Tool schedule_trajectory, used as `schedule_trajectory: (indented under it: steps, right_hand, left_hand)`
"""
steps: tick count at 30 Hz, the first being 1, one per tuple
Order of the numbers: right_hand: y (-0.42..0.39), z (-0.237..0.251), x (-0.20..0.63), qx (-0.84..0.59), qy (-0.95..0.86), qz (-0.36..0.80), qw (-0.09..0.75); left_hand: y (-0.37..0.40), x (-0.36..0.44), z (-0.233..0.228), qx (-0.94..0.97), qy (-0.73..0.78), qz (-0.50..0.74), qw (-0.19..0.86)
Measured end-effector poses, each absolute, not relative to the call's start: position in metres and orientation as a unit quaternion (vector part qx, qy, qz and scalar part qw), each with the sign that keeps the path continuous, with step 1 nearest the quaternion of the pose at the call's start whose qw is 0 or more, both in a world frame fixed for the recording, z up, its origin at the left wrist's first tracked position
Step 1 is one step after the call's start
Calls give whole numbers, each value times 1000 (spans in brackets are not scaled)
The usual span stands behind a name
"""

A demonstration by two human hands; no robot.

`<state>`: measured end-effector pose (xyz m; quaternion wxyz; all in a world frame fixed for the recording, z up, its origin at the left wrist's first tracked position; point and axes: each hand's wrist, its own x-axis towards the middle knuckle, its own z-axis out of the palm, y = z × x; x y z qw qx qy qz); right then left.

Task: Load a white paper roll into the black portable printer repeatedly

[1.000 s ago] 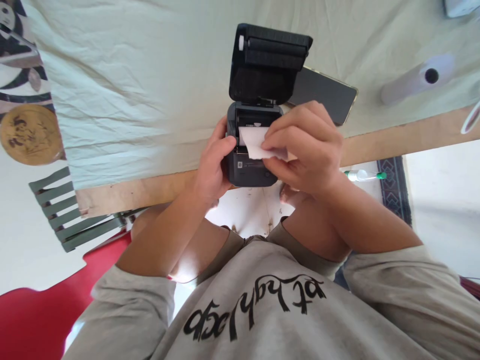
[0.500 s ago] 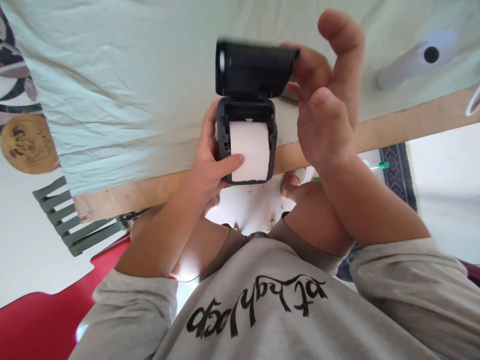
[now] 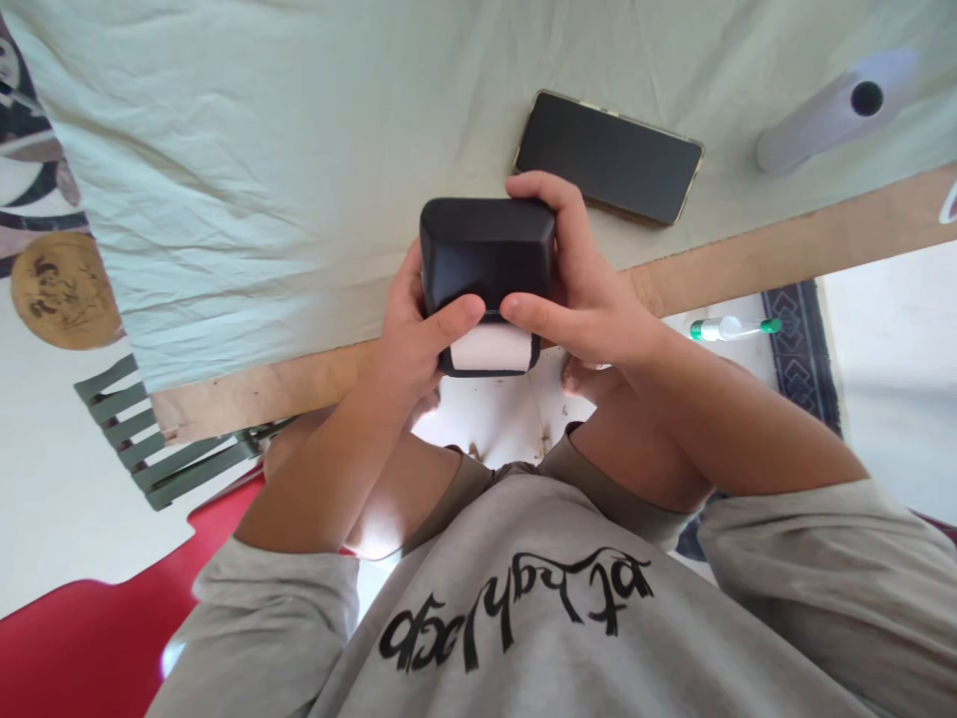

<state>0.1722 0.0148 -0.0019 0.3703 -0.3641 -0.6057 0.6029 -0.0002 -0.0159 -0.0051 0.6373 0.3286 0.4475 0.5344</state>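
A small black receipt printer (image 3: 485, 261) is held between both hands above the near edge of the table. Its lid is down, and a strip of white paper (image 3: 491, 349) sticks out at the end toward me. My left hand (image 3: 419, 324) wraps around the printer's left side, thumb on the lid. On the opposite side my right hand (image 3: 579, 274) grips it, with its thumb on the lid and a finger over the far corner. The undersides of the printer and the fingers there are hidden.
On the pale green tablecloth (image 3: 261, 179) lies a dark smartphone (image 3: 609, 158), just beyond my right hand. A white cylinder (image 3: 814, 125) stands at the right. Below the wooden table edge (image 3: 710, 274) are a green-capped bottle (image 3: 733, 328) and a patterned rug (image 3: 803, 349). A red chair (image 3: 90, 638) is at lower left.
The printer's lid has swung from raised to closed over the paper roll. My right hand has come down and inward onto the printer, uncovering the phone. My left hand keeps its hold.
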Motion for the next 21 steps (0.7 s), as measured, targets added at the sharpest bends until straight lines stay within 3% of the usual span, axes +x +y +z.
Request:
schedule_trajectory:
  steps: [14,21]
  right_hand:
    - [18,-4,176,-404,-648,553,334]
    - [24,3,187,-409,-741,387,366]
  left_hand:
    - [-8,-4,-1,259,423,518,697]
    - [-3,-2,-3,196,461,522,690]
